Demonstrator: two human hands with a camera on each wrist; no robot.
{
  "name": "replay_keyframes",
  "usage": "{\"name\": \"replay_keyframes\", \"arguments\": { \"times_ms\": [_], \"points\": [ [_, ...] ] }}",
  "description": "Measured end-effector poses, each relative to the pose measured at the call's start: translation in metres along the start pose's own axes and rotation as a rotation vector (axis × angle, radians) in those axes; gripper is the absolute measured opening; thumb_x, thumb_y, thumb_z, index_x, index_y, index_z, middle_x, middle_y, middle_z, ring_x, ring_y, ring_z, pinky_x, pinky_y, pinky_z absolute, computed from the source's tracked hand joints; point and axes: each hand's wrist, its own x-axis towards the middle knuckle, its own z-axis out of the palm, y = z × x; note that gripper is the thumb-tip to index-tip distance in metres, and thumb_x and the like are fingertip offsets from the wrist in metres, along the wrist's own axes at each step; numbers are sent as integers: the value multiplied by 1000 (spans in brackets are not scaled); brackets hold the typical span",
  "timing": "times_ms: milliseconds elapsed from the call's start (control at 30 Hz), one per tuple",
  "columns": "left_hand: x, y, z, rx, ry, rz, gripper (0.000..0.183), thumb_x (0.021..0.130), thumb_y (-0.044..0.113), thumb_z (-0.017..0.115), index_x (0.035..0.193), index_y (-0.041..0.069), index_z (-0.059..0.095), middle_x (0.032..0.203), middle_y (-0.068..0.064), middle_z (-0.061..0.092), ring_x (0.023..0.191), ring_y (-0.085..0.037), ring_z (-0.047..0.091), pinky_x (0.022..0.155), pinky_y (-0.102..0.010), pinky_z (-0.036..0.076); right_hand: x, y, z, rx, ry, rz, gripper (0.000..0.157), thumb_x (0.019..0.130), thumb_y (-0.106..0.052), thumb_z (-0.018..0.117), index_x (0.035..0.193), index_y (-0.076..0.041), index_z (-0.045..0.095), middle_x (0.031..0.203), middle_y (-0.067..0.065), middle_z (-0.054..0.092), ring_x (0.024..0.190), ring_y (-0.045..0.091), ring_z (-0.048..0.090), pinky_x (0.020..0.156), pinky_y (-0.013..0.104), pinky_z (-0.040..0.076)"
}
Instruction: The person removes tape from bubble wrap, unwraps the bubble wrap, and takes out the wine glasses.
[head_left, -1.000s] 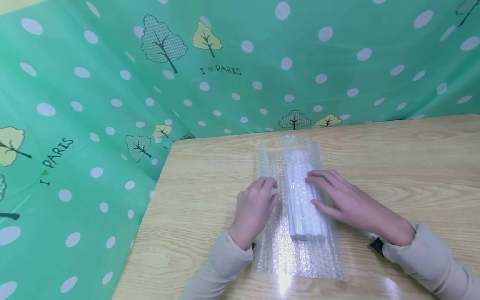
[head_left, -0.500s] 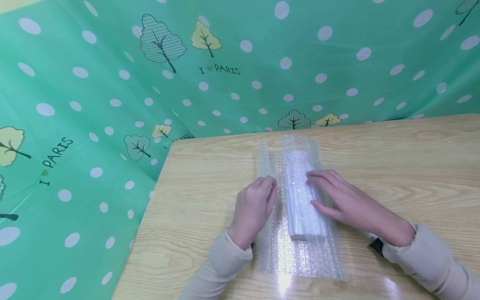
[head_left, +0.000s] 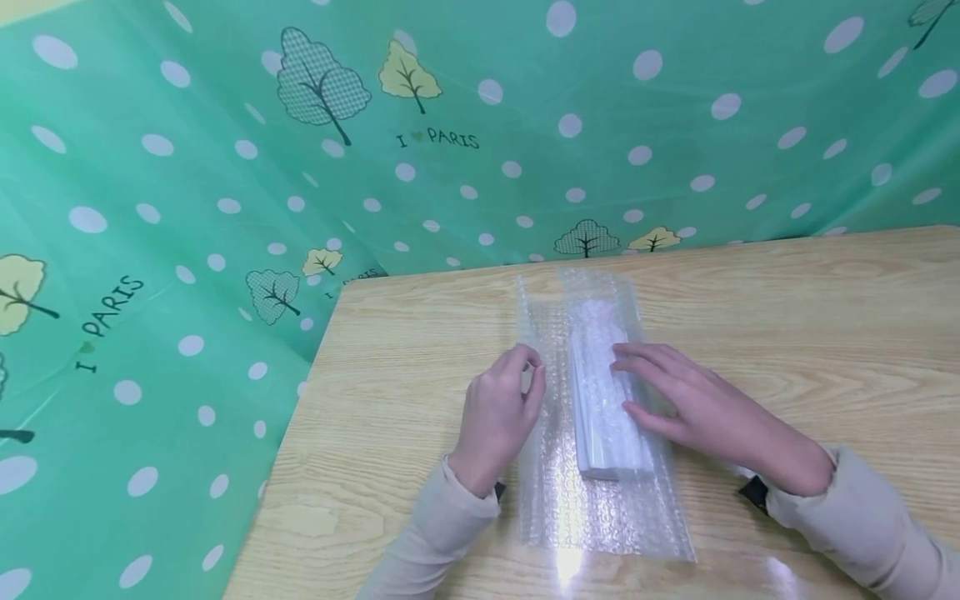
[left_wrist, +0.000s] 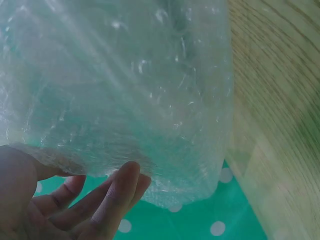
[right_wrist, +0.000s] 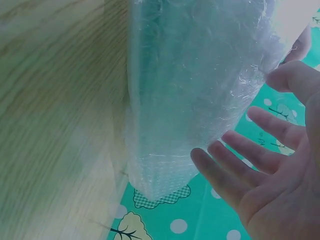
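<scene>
A long white box (head_left: pixel 597 446) lies lengthwise on a sheet of bubble wrap (head_left: pixel 558 508), whose right side is folded over its top. My left hand (head_left: pixel 493 417) pinches the sheet's left edge between thumb and fingers. That edge stands raised off the table; in the left wrist view the thumb of the left hand (left_wrist: pixel 100 205) goes behind the film. On the folded flap over the box rests my right hand (head_left: pixel 667 396), its fingers spread and fairly straight. The right wrist view shows the right hand (right_wrist: pixel 270 165) with fingertips against the film (right_wrist: pixel 185 100).
The wood-grain table (head_left: pixel 375 400) extends to both sides of the sheet. A green dotted cloth (head_left: pixel 187 250) with printed trees hangs behind the table and along its left side.
My left hand has shifted slightly left, drawing the wrap's left edge up and outward. My right hand has stayed on the flap over the box.
</scene>
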Motion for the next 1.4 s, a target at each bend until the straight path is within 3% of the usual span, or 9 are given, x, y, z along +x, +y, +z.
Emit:
{"name": "replay_keyframes", "arguments": {
  "times_ms": [200, 667, 933, 1000, 1233, 1400],
  "points": [
    [-3, -2, -4, -47, -17, -22, 9, 95, 8, 64, 102, 3, 64, 96, -11, 74, 58, -12, 69, 50, -8, 49, -1, 0, 0, -45, 10, 17, 48, 89, -23, 71, 132, -7, 58, 142, 14, 52, 128, 32, 50, 101, 54, 50],
    [-7, -3, -11, -85, -59, -59, 17, 96, 12, 65, 109, 2, 64, 105, -13, 73, 86, -26, 74, 59, -18, 57, -5, -7, -4, -25, -35, 221, 88, 84, -55, 73, 147, -3, 42, 151, 16, 41, 136, 36, 42, 105, 61, 44],
    [-9, -5, -16, -196, -116, -191, 20, 97, 15, 64, 112, 2, 64, 114, -11, 71, 99, -26, 72, 66, -22, 60, -7, -7, -8, -2, -51, 239, 88, 86, -50, 73, 150, -2, 36, 153, 16, 37, 138, 35, 39, 108, 60, 41],
    [-10, -6, -17, -206, -117, -199, 21, 97, 14, 64, 113, 1, 64, 115, -12, 71, 100, -26, 72, 67, -24, 61, -8, -6, -9, 0, -52, 241, 87, 87, -48, 74, 150, -2, 36, 153, 17, 37, 138, 36, 39, 107, 60, 42],
    [-12, -10, -21, -252, -124, -226, 19, 97, 8, 60, 113, -1, 62, 114, -16, 71, 100, -26, 72, 65, -13, 57, -11, -3, -12, 9, -63, 240, 87, 88, -45, 73, 152, -3, 32, 154, 19, 35, 136, 38, 40, 103, 62, 44],
    [-14, -12, -22, -260, -131, -246, 21, 96, 7, 60, 115, -1, 61, 116, -16, 70, 100, -25, 72, 66, -13, 57, -15, 0, -14, 18, -50, 192, 83, 89, -35, 73, 156, -13, 28, 157, 17, 29, 136, 37, 38, 90, 64, 52]
  ]
}}
